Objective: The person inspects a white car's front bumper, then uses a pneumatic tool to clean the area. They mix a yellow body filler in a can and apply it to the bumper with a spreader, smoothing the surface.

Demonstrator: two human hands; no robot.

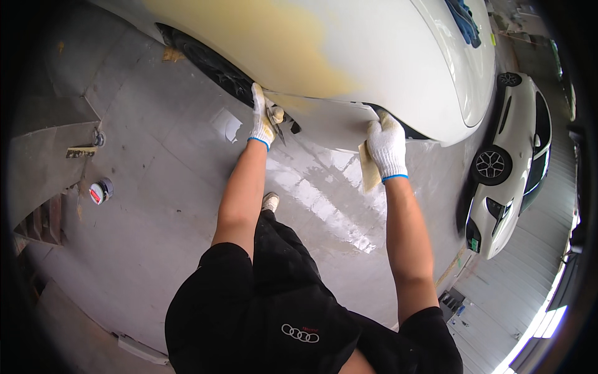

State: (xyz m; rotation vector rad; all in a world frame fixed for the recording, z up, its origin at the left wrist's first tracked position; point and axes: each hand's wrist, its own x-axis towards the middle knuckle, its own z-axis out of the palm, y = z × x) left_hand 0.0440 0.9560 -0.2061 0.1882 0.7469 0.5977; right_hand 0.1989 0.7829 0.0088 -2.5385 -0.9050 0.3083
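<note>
In front of me is a white car [386, 56] with a broad yellowish patch [268, 37] on its side. Below a dark seam runs its white lower bumper panel [333, 118]. My left hand [263, 121], in a white knit glove with a blue cuff, is closed at the panel's end beside the wheel [215, 68], thumb up. A thin dark strip [277, 128] shows by its fingers. My right hand [387, 149], gloved alike, grips the panel's edge by a dark opening [411, 131]. A flat cream piece [369, 168] sticks out beside its palm; how it is held is hidden.
A second white car [511, 162] stands at the right. A round can [101, 191] is on the grey floor [156, 249] at left, near a grey block [50, 149] with a yellowish spreader [81, 152] on it. Blue cloth [464, 22] lies on the near car.
</note>
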